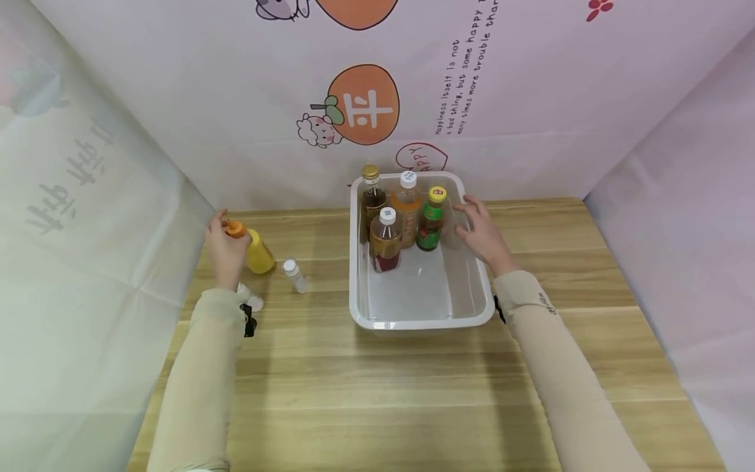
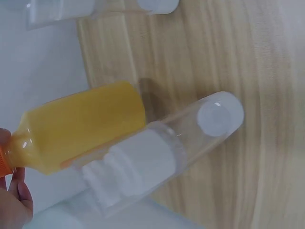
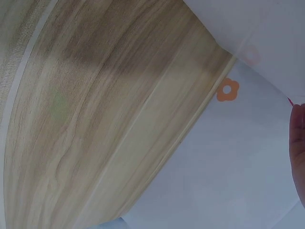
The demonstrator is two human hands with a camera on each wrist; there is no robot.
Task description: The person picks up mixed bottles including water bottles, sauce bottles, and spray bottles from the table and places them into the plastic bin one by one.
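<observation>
Left of the white tub [image 1: 421, 324]: left hand [image 1: 226, 254] gripping the yellow bottle [image 1: 260, 255] by its orange cap [image 1: 235, 229]; two small clear bottles [image 1: 296, 276] also apparently outstanding. Inside the tub: four bottles [image 1: 386, 246] already placed. At its right rim: right hand [image 1: 483, 235], fingers loosely spread, holding nothing.

The place was a small booth-like space. Pale printed cloth [image 1: 531, 98] rose at the left, top and right of the frame, closing in a wood-grain counter [image 1: 425, 400]. A cartoon orange [image 1: 368, 124] and English lettering [image 1: 468, 72] decorated it at upper centre. Capped bottles [image 1: 386, 248] in a white tub [image 1: 425, 324] at centre lent a kitchen note, but whether a home, shop or lab surrounded the booth could not be told.
</observation>
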